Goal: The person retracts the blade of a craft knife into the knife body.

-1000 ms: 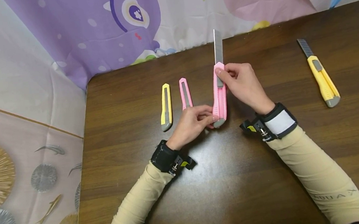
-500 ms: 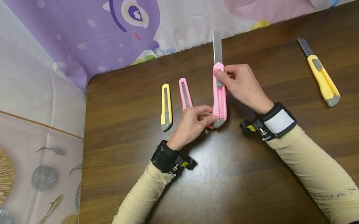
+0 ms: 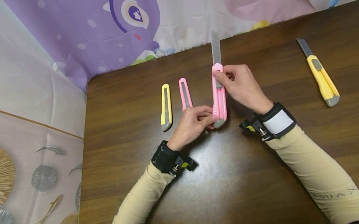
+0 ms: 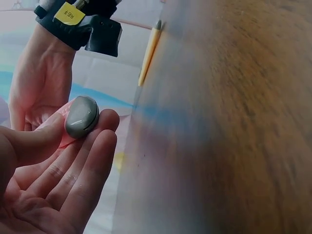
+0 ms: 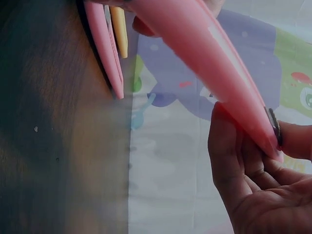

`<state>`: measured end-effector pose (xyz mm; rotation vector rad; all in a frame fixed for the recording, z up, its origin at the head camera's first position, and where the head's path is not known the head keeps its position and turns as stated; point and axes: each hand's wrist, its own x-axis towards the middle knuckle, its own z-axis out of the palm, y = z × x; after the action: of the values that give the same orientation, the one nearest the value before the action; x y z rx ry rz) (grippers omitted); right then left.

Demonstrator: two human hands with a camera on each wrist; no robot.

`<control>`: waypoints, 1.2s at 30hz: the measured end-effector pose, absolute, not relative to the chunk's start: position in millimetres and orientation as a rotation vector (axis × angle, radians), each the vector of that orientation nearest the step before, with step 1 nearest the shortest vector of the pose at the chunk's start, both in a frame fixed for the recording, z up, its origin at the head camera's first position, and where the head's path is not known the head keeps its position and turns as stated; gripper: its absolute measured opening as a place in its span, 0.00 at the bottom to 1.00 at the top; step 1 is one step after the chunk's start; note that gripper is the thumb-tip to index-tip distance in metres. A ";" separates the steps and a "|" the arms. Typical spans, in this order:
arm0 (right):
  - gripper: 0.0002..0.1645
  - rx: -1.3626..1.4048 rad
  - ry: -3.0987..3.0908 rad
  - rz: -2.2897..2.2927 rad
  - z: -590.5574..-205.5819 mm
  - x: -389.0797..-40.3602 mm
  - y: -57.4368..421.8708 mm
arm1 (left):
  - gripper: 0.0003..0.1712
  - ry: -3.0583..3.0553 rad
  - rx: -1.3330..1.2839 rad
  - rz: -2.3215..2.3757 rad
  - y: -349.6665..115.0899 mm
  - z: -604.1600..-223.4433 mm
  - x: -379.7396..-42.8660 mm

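Note:
A large pink utility knife (image 3: 219,101) is held up over the table, its long snap-off blade (image 3: 216,48) extended and pointing toward the back. My right hand (image 3: 243,85) grips it near the blade end. In the right wrist view the thumb of that hand presses at the dark slider (image 5: 273,124), with fingers behind the pink body. At the other end, my left hand (image 3: 193,124) pinches the knife beside its grey end cap (image 4: 82,117). A smaller pink utility knife (image 3: 184,93) lies just beyond the left hand, its lower end hidden.
To the left lies a small yellow utility knife (image 3: 166,108), no blade sticking out. A large yellow utility knife (image 3: 323,80) rests on the right of the brown wooden table (image 3: 238,192), blade extended. A patterned cloth (image 3: 184,15) hangs along the back edge.
The blade end of the pink utility knife has shifted slightly left, with my right hand moving along. My left hand keeps its place at the end cap.

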<state>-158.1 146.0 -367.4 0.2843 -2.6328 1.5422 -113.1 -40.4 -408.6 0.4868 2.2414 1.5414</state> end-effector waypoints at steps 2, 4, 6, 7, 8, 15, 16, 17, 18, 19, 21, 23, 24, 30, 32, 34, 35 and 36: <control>0.15 0.292 -2.631 1.548 -368.7 -158.2 145.0 | 0.10 2.238 0.490 1.545 -40.7 -408.9 -113.3; 0.14 0.301 -2.627 1.551 -369.6 -158.2 144.0 | 0.11 2.229 0.493 1.552 -40.9 -409.1 -113.8; 0.14 0.303 -2.622 1.549 -370.1 -158.2 143.4 | 0.11 2.230 0.490 1.552 -41.3 -408.8 -114.2; 0.14 0.299 -2.620 1.547 -370.2 -158.3 143.2 | 0.11 2.232 0.486 1.552 -41.5 -408.5 -114.4; 0.14 0.296 -2.616 1.549 -370.3 -158.4 143.1 | 0.11 2.235 0.486 1.550 -41.7 -408.3 -114.6; 0.14 0.299 -2.590 1.600 -371.1 -158.8 144.3 | 0.11 2.265 0.481 1.565 -42.9 -408.5 -116.5; 0.15 0.305 -2.587 1.609 -370.9 -158.6 144.4 | 0.11 2.269 0.482 1.568 -42.9 -408.7 -116.7; 0.15 0.309 -2.585 1.619 -370.8 -158.5 144.5 | 0.11 2.273 0.481 1.571 -42.8 -408.9 -117.0; 0.15 0.309 -2.581 1.633 -370.7 -158.3 144.5 | 0.11 2.278 0.480 1.575 -42.8 -409.0 -117.1; 0.15 0.309 -2.579 1.643 -370.4 -158.3 144.4 | 0.11 2.282 0.478 1.579 -42.8 -408.9 -117.0; 0.15 0.316 -2.578 1.654 -369.8 -158.2 144.1 | 0.12 2.286 0.475 1.589 -42.9 -408.6 -116.7; 0.15 0.318 -2.575 1.657 -368.8 -158.1 144.3 | 0.12 2.292 0.474 1.601 -42.7 -408.4 -116.2; 0.16 0.319 -2.575 1.653 -368.3 -158.0 144.4 | 0.12 2.294 0.473 1.607 -42.6 -408.2 -115.9; 0.17 0.306 -2.595 1.621 -366.3 -157.8 145.1 | 0.12 2.320 0.478 1.612 -42.1 -409.3 -115.6; 0.17 0.290 -2.608 1.622 -366.7 -157.8 145.6 | 0.13 2.327 0.478 1.607 -41.9 -409.6 -115.6; 0.18 0.271 -2.624 1.627 -367.5 -158.1 145.8 | 0.13 2.336 0.481 1.596 -41.8 -409.7 -115.5; 0.18 0.266 -2.633 1.627 -368.0 -158.3 145.9 | 0.13 2.338 0.480 1.592 -41.7 -409.5 -115.5; 0.19 0.259 -2.639 1.630 -368.4 -158.6 146.0 | 0.13 2.340 0.478 1.590 -41.7 -409.2 -115.3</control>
<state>-158.6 146.0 -368.4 0.2591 -2.6395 1.6298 -115.3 -41.7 -409.2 0.4783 2.3396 1.5902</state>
